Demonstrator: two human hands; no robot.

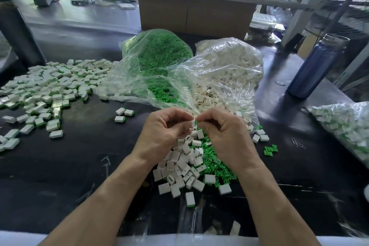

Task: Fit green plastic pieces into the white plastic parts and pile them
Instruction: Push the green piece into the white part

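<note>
1. The left hand (163, 128) has its fingers curled, thumb and fingertips pinching a small white plastic part (192, 124) at its tips.
2. The right hand (221, 130) is curled too, its thumb and forefinger pinched together right against that white part; a sliver of green shows at the pinch, too small to say for sure that it is a green piece.
3. The two hands' fingertips meet, almost touching, above the black table (69, 166).
4. Directly beneath the fingers lies a loose heap of white parts (179, 166), and below the right hand's fingers a heap of green pieces (215, 168) touching it.
5. Just beyond the fingertips sit two open clear bags: one of green pieces (159, 56) ahead and to the left, one of white parts (225, 70) ahead and to the right.
6. Well off to the left of the left fingers spreads the pile of finished white-and-green parts (50, 90); three more (124, 115) lie nearer, between the pile and the left hand.
7. Far right of the right fingers: a blue bottle (315, 68), two paper clips (297, 143), and another bag of finished parts (347, 126).
</note>
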